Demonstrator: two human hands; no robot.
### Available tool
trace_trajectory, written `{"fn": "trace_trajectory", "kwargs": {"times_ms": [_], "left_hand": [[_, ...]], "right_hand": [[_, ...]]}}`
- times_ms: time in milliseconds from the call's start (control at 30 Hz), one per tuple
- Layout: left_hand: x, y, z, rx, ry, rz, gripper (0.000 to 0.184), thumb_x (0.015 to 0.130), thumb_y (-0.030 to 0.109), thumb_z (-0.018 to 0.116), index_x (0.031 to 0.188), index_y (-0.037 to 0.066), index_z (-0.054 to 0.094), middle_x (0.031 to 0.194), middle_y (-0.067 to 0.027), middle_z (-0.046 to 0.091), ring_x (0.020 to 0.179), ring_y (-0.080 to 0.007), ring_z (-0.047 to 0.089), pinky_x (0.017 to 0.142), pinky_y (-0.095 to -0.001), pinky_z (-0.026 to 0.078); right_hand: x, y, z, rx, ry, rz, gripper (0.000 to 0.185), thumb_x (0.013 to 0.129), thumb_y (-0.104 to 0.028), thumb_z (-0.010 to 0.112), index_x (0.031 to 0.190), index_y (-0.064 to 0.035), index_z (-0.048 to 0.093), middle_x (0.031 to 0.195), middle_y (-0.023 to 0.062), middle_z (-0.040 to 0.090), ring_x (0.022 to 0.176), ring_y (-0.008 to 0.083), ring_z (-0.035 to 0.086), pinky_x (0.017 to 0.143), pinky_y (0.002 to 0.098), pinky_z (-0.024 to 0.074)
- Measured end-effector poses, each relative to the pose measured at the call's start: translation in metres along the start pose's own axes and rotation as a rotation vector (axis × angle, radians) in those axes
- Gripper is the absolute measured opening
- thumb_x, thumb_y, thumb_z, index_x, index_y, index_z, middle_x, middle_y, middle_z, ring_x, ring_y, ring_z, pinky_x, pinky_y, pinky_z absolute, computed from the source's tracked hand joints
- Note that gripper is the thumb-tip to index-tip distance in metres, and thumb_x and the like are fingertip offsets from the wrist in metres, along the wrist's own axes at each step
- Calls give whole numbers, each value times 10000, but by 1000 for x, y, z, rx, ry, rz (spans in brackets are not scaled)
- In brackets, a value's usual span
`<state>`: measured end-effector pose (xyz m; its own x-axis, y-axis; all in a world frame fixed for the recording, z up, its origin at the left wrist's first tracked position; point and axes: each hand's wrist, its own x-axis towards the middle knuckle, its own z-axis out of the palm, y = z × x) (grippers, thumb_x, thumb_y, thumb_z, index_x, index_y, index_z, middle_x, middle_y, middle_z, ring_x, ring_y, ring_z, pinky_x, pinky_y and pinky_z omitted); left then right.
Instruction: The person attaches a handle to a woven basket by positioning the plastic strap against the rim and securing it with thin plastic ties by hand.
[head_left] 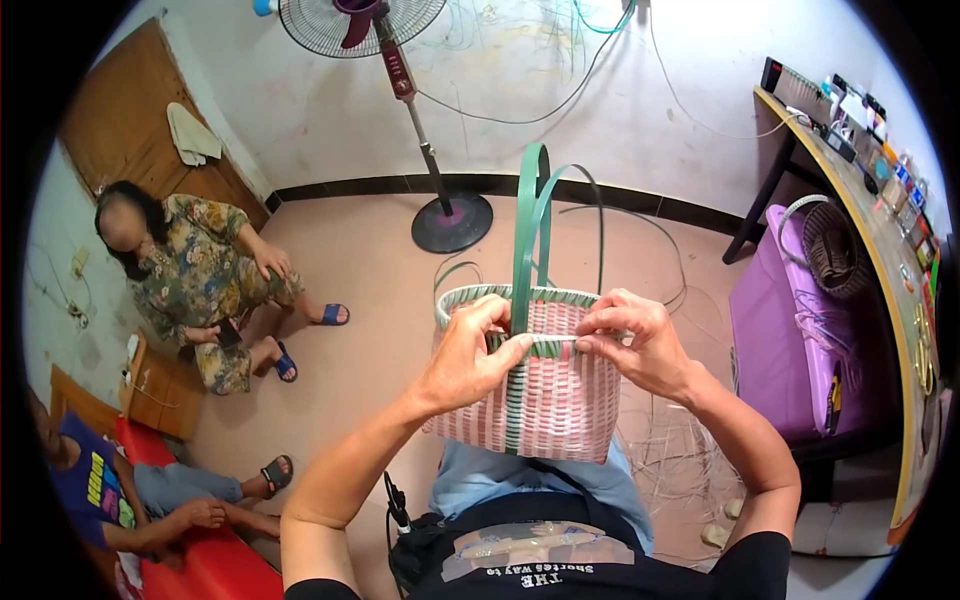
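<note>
A pink and white woven basket (565,405) rests on my lap, with a green stripe down its side. Its green strap handle (526,225) stands up in a tall loop, and green and white lacing runs around the rim. My left hand (468,350) is closed on the near rim beside the foot of the handle, thumb outside. At the same rim, further right, my right hand (635,342) is closed in a pinch on a narrow white strip (556,338) that lies along the edge between both hands. The tips of my right fingers partly cover that strip.
A standing fan (450,222) is by the far wall. Two people sit at the left, one near a red seat (215,555). A cluttered table (850,170) and purple bin (770,330) line the right. Loose strips (685,455) lie on the floor.
</note>
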<state>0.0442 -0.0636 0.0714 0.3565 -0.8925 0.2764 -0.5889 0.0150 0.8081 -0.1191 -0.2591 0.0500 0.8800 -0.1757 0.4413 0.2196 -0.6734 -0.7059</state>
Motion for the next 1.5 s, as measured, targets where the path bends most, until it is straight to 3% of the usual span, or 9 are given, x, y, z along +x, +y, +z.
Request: {"fn": "trace_trajectory", "kwargs": {"times_ms": [200,233,367,767,933,1033,1200,1333,1500], "left_hand": [[3,-10,-1,-135,-67,0,177,894,118,707,981,-23,644,888,2,564,787,-67,530,661,-232,456],[3,-15,-1,-193,-90,-26,174,902,113,707,990,-22,641,913,2,569,807,-60,542,676,-226,470],[3,-16,-1,-238,-118,-90,156,871,75,691,978,-17,625,920,-40,568,846,-119,549,743,-283,479],[11,-24,-20,-174,-311,-4,238,895,42,646,1129,11,676,1058,-67,583,983,-164,573,867,-332,499],[13,-20,-24,22,-206,46,186,856,76,727,1035,28,731,1112,-79,606,1000,-167,586,873,-310,493],[19,-12,-30,388,-141,321,156,795,78,780,936,21,743,1071,-79,635,984,-176,594,831,-299,497],[17,-14,-29,111,-146,110,174,716,53,813,866,15,732,916,-54,673,933,-208,610,844,-336,484],[14,-12,-26,71,-140,46,160,704,29,802,836,25,713,859,-73,666,866,-248,601,843,-360,466],[6,0,-22,531,-31,421,152,736,6,731,865,22,652,821,-91,608,816,-277,578,789,-378,472]], "right_hand": [[15,7,-12,169,-127,100,98,789,-11,768,882,8,746,798,101,701,711,173,675,642,306,551],[19,6,-16,290,-177,303,87,795,-30,770,867,14,747,767,91,709,708,135,659,642,295,539],[37,20,-18,232,-291,451,144,786,-103,788,849,20,745,721,75,690,682,122,630,627,304,510],[100,57,40,227,-473,191,199,802,-150,813,919,1,756,799,80,719,740,145,662,658,309,536],[114,45,53,232,-351,19,174,809,-104,781,887,37,713,802,118,699,776,197,689,676,341,560],[104,35,49,226,-263,47,171,794,-67,770,902,45,697,810,130,698,773,229,690,700,349,561],[54,12,35,-130,152,-187,170,772,-3,747,931,24,695,880,143,687,829,272,678,722,360,544],[12,-13,50,65,198,-95,146,776,-9,741,917,-9,704,876,131,660,815,292,636,763,388,498],[6,-12,61,-17,299,-206,182,766,-1,748,944,-32,719,896,93,670,806,268,636,717,375,480]]}}
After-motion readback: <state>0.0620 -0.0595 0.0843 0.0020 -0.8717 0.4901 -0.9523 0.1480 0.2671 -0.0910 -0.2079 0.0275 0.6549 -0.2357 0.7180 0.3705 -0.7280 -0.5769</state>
